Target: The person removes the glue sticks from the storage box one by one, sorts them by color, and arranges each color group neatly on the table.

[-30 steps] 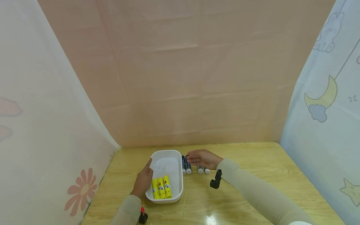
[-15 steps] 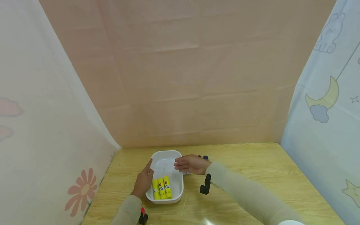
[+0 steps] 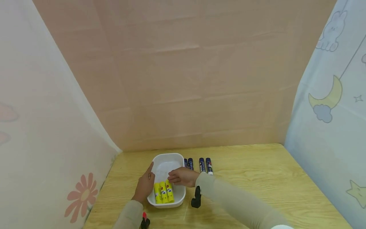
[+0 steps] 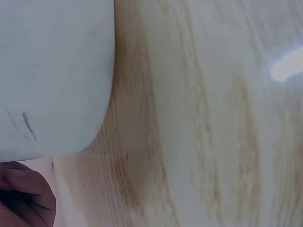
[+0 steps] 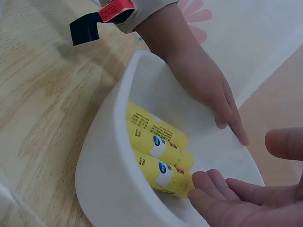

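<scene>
A white tray (image 3: pixel 180 190) sits on the table, with three yellow glue sticks (image 3: pixel 163 192) side by side in its near part. My left hand (image 3: pixel 144 185) grips the tray's left rim; in the left wrist view its curled fingers (image 4: pixel 28 189) show beside the tray wall. Over the tray's right side reaches my right hand (image 3: pixel 184 176), fingers loosely extended and holding nothing. In the right wrist view, the right fingertips lie at the end of the nearest yellow stick (image 5: pixel 165 175); whether they touch it, I cannot tell.
Just right of the tray lie two dark blue tubes (image 3: pixel 190 163), partly hidden by the tray and right hand. Farther right are two more dark blue tubes (image 3: pixel 202 164) with white ends, partly covered by the right sleeve. Fabric hangs behind and on both sides of the table (image 3: pixel 257 178).
My right hand has moved left and nearer, from above the dark tubes to over the tray beside the yellow sticks. The left hand stays at the rim.
</scene>
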Demonstrator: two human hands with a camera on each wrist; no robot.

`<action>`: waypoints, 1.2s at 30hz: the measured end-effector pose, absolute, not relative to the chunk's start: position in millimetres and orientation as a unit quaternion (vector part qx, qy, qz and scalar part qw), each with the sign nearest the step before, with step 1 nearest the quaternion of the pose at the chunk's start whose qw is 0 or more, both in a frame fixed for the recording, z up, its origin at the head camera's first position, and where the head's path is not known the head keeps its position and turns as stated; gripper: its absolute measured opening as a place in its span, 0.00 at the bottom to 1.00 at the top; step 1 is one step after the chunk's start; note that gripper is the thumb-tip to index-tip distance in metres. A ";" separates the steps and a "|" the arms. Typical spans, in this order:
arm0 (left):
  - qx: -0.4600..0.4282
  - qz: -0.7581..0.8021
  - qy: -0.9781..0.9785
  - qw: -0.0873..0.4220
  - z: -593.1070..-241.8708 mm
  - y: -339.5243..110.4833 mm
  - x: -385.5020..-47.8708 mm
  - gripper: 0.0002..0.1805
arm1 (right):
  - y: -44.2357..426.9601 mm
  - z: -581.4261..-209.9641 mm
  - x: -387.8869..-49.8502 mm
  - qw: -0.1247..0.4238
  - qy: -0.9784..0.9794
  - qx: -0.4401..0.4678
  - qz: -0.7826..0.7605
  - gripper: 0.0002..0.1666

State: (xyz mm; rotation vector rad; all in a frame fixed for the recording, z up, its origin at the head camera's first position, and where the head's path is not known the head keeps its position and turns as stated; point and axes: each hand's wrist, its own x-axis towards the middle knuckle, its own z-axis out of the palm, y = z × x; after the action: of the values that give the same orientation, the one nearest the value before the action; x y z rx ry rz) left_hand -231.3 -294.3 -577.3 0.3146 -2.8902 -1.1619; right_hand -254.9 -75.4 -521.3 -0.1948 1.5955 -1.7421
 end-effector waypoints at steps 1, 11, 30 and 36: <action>0.099 -0.373 -0.923 0.005 -576.9 -294.5 -231.1 0.30 | -76.7 -521.9 -253.9 0.374 0.629 -0.074 -0.677 0.27; 0.076 -0.398 -0.914 0.014 -576.9 -296.1 -230.9 0.29 | -79.5 -522.2 -253.5 0.377 0.657 -0.081 -0.648 0.29; 0.092 -0.382 -0.919 0.001 -575.3 -297.8 -231.6 0.29 | -94.0 -518.3 -248.6 0.340 0.742 -0.071 -0.573 0.16; 0.086 -0.380 -0.921 0.000 -573.9 -301.5 -229.5 0.30 | -100.8 -513.5 -244.5 0.332 0.777 -0.050 -0.533 0.18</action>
State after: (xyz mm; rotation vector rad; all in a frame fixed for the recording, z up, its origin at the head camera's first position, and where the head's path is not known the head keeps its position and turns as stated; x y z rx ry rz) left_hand -229.5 -301.5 -573.9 0.2698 -2.8922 -1.1951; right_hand -244.5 -100.8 -513.5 -0.1305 2.0303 -1.3927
